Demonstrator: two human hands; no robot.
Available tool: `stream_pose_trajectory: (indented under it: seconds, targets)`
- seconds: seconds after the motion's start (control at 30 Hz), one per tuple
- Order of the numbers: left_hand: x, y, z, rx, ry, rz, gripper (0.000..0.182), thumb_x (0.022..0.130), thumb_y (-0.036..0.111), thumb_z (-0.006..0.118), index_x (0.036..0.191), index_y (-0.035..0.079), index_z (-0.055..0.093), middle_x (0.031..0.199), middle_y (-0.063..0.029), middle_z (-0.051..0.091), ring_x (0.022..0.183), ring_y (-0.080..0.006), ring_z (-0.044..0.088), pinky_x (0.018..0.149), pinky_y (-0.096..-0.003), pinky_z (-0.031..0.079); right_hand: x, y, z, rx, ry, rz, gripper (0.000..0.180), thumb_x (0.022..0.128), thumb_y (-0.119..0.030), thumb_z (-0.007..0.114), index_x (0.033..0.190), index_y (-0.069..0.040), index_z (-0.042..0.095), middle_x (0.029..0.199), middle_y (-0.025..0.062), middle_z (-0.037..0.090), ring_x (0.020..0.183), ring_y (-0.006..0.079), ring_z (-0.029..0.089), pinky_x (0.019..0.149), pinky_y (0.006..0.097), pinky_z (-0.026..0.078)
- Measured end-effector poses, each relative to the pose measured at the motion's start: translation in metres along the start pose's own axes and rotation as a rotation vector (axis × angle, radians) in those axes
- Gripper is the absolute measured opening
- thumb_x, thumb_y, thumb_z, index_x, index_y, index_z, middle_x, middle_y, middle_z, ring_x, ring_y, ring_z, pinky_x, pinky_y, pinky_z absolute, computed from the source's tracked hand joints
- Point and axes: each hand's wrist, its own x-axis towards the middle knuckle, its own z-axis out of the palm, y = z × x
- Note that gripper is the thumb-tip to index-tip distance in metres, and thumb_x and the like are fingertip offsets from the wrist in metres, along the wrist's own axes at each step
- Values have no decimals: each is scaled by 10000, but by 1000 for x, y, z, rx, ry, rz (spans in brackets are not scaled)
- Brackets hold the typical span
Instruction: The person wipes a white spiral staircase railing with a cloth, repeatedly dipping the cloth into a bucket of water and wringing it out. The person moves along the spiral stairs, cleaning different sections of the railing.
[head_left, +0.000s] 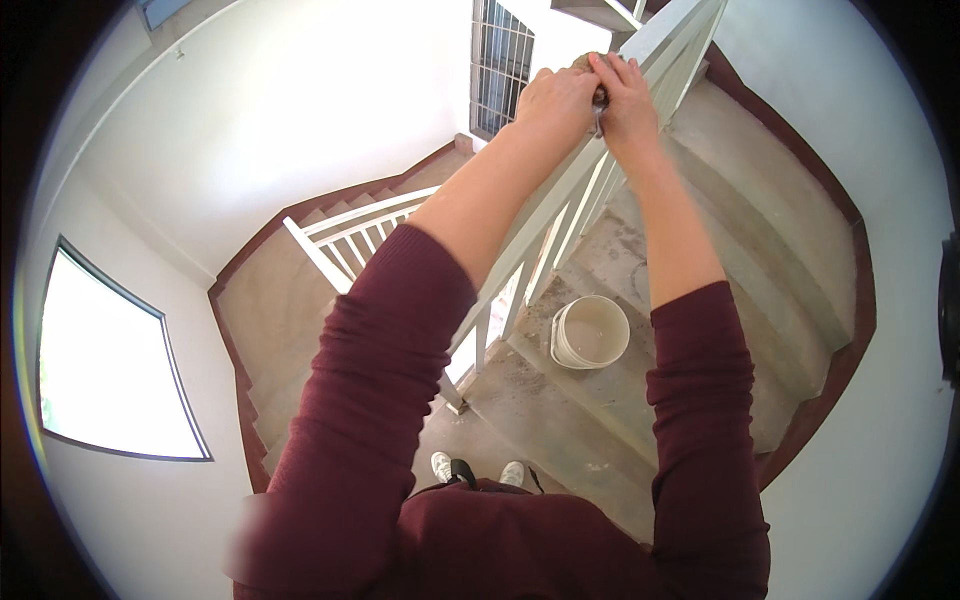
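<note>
Both my hands are stretched out ahead at the white stair handrail (664, 34), close together near the top of the view. My left hand (559, 96) and my right hand (628, 94) grip a crumpled brownish cloth (601, 96), mostly hidden by the fingers. A shiny, wet-looking streak shows just under it; I cannot tell whether the cloth touches the rail. Below, between my forearms, a white plastic bucket (590, 331) with cloudy liquid stands on a stair tread beside the balusters.
Concrete steps (757, 195) rise on the right along a wall with a dark red skirting band (864, 277). Left of the railing, another flight (285, 277) has a lower white railing (375, 210). A barred window (501, 71) is ahead. My shoes (512, 473) stand near a baluster post.
</note>
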Motion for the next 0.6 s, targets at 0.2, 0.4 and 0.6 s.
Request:
stream_pose_trajectory:
  seconds: [0.2,0.4,0.6]
  targets:
    - [-116,-5,-50,-60,-20,-39,284,817,77,610,1099,98,634,1085,-44,660,897,-313,595,788,-376,499,-67,-101,-20,61,14,-37,465,817,0,584,1266,-121,597,1341,102,541,1298,409,438,1082,486,368]
    - [-241,7,-112,17,18,-110,486,778,33,627,1253,135,616,1185,-80,642,900,-295,585,821,-375,513,-135,-210,-41,163,-58,-69,442,817,-48,606,1256,-94,601,1348,99,529,1316,374,436,1082,519,367]
    - [-332,17,-161,89,-63,-232,474,776,-21,620,1228,119,638,1199,-114,642,906,-288,602,820,-376,517,-187,-283,-64,346,-158,-92,424,805,-56,609,1228,-77,617,1326,109,553,1309,324,461,1074,497,391]
